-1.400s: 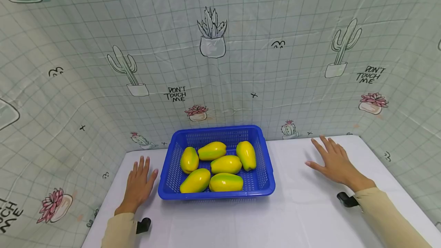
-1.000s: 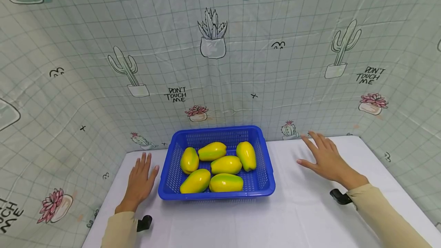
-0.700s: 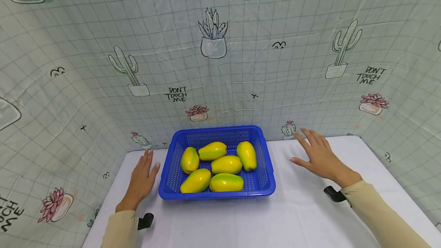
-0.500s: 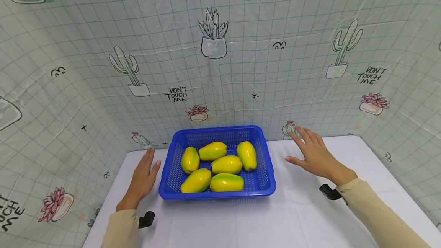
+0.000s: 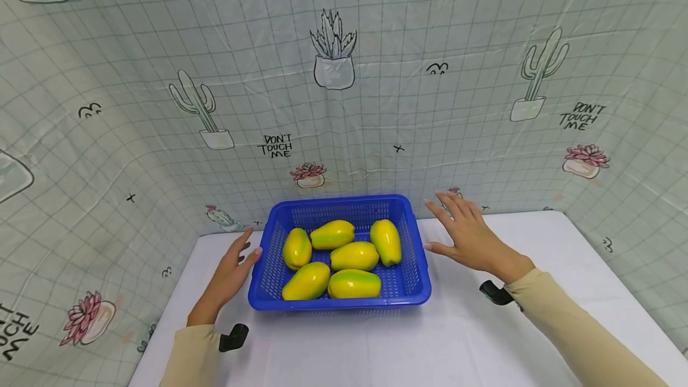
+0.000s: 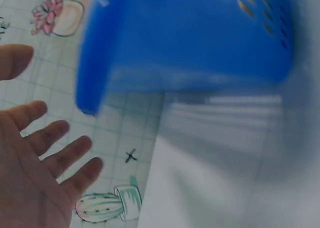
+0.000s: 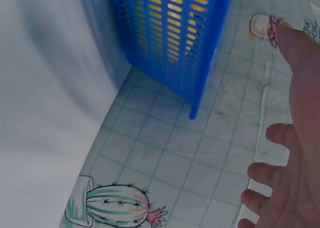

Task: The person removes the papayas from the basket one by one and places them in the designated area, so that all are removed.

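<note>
A blue plastic basket (image 5: 340, 304) sits on the white-covered table, holding several glossy, oblong yellow-green fruits (image 5: 355, 256). My left hand (image 5: 227, 276) is just left of the basket, its thumb near the left rim. To the right, my right hand (image 5: 474, 239) hovers with spread fingers, the thumb close to the right rim. In the left wrist view, a gap shows between the left hand (image 6: 30, 173) and the basket wall (image 6: 200, 42). The right wrist view likewise shows the right hand (image 7: 300, 148) apart from the perforated basket side (image 7: 165, 27). Neither hand holds anything.
A grid-patterned cloth (image 5: 376, 118) printed with cacti rises right behind the table and at both sides. White cloth (image 5: 344, 351) covers the table in front of the basket. A black wrist mount (image 5: 495, 292) juts inward from the right wrist, another mount (image 5: 234, 337) from the left.
My right hand has moved left from the table's right part to near the basket's right side. The left hand has shifted right and turned toward the left rim. Basket and fruits have stayed put.
</note>
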Demonstrator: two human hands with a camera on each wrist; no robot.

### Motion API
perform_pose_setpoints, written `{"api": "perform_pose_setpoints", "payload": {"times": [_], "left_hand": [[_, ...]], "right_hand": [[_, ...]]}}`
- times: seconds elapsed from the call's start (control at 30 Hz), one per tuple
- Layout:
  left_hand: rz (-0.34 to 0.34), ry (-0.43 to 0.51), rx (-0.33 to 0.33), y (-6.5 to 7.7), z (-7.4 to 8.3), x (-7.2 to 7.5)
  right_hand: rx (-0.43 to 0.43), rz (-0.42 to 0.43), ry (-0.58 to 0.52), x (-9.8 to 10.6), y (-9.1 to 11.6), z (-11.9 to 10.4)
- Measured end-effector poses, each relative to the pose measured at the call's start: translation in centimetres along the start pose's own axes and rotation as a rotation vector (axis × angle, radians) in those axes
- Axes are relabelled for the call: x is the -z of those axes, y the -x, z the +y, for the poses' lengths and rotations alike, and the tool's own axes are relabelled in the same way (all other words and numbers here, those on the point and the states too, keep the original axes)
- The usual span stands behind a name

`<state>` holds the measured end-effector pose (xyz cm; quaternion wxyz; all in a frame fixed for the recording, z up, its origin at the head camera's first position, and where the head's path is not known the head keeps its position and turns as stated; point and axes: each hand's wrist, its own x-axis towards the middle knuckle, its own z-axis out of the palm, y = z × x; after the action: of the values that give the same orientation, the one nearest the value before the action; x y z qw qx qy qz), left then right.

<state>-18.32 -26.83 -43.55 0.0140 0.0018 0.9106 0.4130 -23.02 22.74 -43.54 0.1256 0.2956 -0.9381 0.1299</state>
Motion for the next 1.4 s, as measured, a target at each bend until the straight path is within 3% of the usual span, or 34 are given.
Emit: {"api": "perform_pose_setpoints", "payload": {"times": [0.5, 0.73, 1.03, 1.4], "left_hand": [[0.002, 0.155, 0.112, 0.3, 0.7, -0.4], [0.027, 0.289, 0.191, 0.0, 0.2, -0.5], [-0.015, 0.444, 0.305, -0.5, -0.2, -0.1], [-0.033, 0.491, 0.351, -0.7, -0.3, -0.1]], "right_hand": [[0.087, -0.035, 0.017, -0.6, -2.9, -2.4], [0.125, -0.064, 0.048, -0.8, -4.2, -3.3], [0.144, -0.100, 0.057, -0.7, -5.6, -4.0], [0.164, -0.168, 0.132, -0.7, -7.3, -4.5]]}}
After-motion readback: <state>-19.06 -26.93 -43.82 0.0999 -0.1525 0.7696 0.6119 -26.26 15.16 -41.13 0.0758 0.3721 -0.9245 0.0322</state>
